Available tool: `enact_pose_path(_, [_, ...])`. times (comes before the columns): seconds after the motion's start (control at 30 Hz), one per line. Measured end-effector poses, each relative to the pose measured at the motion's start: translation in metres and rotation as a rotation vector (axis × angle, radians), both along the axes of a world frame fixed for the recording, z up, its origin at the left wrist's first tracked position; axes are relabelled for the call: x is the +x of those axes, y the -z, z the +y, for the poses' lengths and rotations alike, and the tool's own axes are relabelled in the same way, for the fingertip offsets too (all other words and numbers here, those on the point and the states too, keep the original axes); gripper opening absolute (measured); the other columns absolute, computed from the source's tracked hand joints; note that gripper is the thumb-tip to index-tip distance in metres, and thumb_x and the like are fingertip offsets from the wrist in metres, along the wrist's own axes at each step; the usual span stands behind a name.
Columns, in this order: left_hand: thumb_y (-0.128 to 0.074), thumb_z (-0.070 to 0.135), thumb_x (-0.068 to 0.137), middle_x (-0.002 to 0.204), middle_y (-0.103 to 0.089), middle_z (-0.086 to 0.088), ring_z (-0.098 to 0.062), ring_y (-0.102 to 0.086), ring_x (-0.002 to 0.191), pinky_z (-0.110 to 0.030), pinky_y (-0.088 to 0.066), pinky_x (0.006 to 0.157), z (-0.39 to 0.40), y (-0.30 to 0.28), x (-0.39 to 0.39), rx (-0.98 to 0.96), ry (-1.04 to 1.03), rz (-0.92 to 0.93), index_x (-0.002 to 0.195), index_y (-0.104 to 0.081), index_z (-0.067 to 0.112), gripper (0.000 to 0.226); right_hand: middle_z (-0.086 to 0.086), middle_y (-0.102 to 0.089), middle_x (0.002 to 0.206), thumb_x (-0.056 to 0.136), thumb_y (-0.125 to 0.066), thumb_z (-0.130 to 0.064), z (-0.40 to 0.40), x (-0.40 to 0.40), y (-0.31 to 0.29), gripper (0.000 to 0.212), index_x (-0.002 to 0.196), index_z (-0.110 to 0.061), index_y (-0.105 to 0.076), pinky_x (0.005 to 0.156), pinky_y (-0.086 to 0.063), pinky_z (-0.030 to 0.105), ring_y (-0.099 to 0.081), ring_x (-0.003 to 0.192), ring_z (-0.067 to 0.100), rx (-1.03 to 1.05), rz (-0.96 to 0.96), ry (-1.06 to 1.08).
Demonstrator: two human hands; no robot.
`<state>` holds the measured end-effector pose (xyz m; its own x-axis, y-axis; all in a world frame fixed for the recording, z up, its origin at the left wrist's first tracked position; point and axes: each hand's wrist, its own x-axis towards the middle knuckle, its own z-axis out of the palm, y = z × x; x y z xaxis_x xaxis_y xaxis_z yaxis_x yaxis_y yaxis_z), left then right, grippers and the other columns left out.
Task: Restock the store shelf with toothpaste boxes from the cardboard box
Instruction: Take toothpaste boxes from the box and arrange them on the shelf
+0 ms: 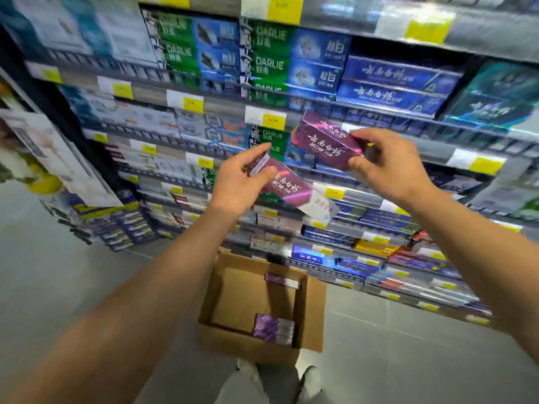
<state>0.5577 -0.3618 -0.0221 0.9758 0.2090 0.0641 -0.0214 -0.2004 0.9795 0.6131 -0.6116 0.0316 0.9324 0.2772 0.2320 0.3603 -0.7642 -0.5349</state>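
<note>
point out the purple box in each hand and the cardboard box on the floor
purple box in left hand [287, 186], head view, on its printed front face
purple box in right hand [325, 139], head view, on its printed front face
cardboard box [248, 346], head view, on its near outer wall

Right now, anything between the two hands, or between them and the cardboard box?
Head view: each hand, left and right, grips its own purple toothpaste box; nothing bridges them, only shelf behind. Below, down to the cardboard box, just shelving and floor.

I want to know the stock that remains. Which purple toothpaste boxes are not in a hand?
The purple boxes in the cardboard box: a stack at its near side and one at the far side. The other two are held.
</note>
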Motion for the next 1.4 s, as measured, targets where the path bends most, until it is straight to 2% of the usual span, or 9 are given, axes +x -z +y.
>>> enact_pose_path(0.1, [-0.069, 0.018, 0.086, 0.107, -0.066, -0.001, -0.011, -0.065, 0.091, -0.033, -0.06, 0.072, -0.001, -0.038, 0.007, -0.01, 0.039, -0.093, 0.126, -0.061, 0.031, 0.043, 0.007, -0.065, 0.118, 0.082, -0.072, -0.018, -0.002, -0.006, -0.043, 0.043, 0.124, -0.013, -0.061, 0.096, -0.044, 0.036, -0.059, 0.107, 0.026, 0.004, -0.107, 0.027])
enact_pose_path(0.23, [-0.067, 0.013, 0.087, 0.105, -0.063, -0.001, -0.016, -0.065, 0.094, -0.031, -0.06, 0.068, -0.004, -0.088, 0.015, -0.058, 0.089, -0.172, 0.127, -0.06, 0.024, 0.042, 0.005, -0.067, 0.114, 0.082, -0.071, -0.018, -0.007, -0.008, -0.092, 0.039, 0.12, -0.016, -0.064, 0.088, -0.042, 0.031, -0.06, 0.102, 0.024, -0.015, -0.255, 0.095])
enact_pose_path(0.4, [-0.066, 0.014, 0.088, 0.094, -0.058, 0.006, -0.018, -0.065, 0.091, -0.033, -0.06, 0.068, -0.003, -0.135, 0.031, -0.071, 0.124, -0.275, 0.123, -0.062, 0.028, 0.037, 0.008, -0.071, 0.105, 0.08, -0.072, -0.012, -0.019, -0.008, -0.141, 0.034, 0.113, -0.014, -0.066, 0.084, -0.049, 0.039, -0.063, 0.099, 0.029, -0.058, -0.423, 0.119])
enact_pose_path(0.5, [-0.066, 0.013, 0.088, 0.091, -0.059, 0.006, -0.008, -0.066, 0.082, -0.022, -0.055, 0.06, -0.003, -0.157, 0.041, -0.064, 0.122, -0.323, 0.122, -0.062, 0.025, 0.037, 0.008, -0.071, 0.094, 0.077, -0.067, -0.011, -0.025, -0.001, -0.165, 0.025, 0.101, -0.016, -0.067, 0.07, -0.047, 0.038, -0.062, 0.091, 0.034, -0.173, -0.474, 0.173])
enact_pose_path(0.57, [-0.066, 0.01, 0.088, 0.098, -0.06, -0.006, -0.018, -0.068, 0.088, -0.025, -0.057, 0.061, -0.004, -0.171, 0.048, -0.143, 0.146, -0.315, 0.121, -0.062, 0.026, 0.037, 0.009, -0.069, 0.091, 0.076, -0.065, -0.011, -0.03, 0.006, -0.18, 0.024, 0.099, -0.017, -0.065, 0.064, -0.04, 0.036, -0.06, 0.089, 0.037, -0.26, -0.49, 0.227])
enact_pose_path(0.77, [-0.065, 0.007, 0.088, 0.1, -0.056, -0.003, -0.017, -0.068, 0.084, -0.035, -0.06, 0.068, -0.011, -0.201, 0.064, -0.249, 0.137, -0.343, 0.119, -0.064, 0.026, 0.037, 0.014, -0.068, 0.115, 0.083, -0.064, -0.008, -0.034, 0.034, -0.213, 0.041, 0.124, -0.015, -0.063, 0.088, -0.047, 0.04, -0.06, 0.108, 0.037, -0.28, -0.504, 0.274])
enact_pose_path(0.9, [-0.064, 0.006, 0.088, 0.091, -0.053, 0.008, -0.014, -0.067, 0.084, -0.043, -0.059, 0.075, -0.015, -0.208, 0.073, -0.298, 0.132, -0.328, 0.122, -0.064, 0.023, 0.038, 0.01, -0.068, 0.118, 0.09, -0.056, -0.009, -0.032, 0.06, -0.219, 0.036, 0.125, -0.014, -0.062, 0.089, -0.05, 0.039, -0.06, 0.11, 0.033, -0.267, -0.437, 0.242])
enact_pose_path(1.07, [-0.064, 0.005, 0.088, 0.091, -0.054, 0.006, -0.017, -0.067, 0.089, -0.044, -0.06, 0.074, -0.013, -0.205, 0.087, -0.34, 0.115, -0.306, 0.117, -0.066, 0.026, 0.036, 0.006, -0.062, 0.13, 0.092, -0.054, -0.015, -0.023, 0.102, -0.219, 0.04, 0.131, -0.016, -0.058, 0.096, -0.043, 0.031, -0.055, 0.121, 0.027, -0.324, -0.347, 0.199])
enact_pose_path(1.4, [-0.062, 0.002, 0.088, 0.073, -0.066, 0.018, -0.015, -0.069, 0.082, -0.039, -0.06, 0.072, -0.015, -0.198, 0.108, -0.379, 0.093, -0.289, 0.111, -0.067, 0.029, 0.036, 0.007, -0.066, 0.123, 0.086, -0.057, -0.016, -0.019, 0.157, -0.216, 0.041, 0.126, -0.021, -0.063, 0.093, -0.049, 0.034, -0.058, 0.116, 0.031, -0.367, -0.246, 0.158])
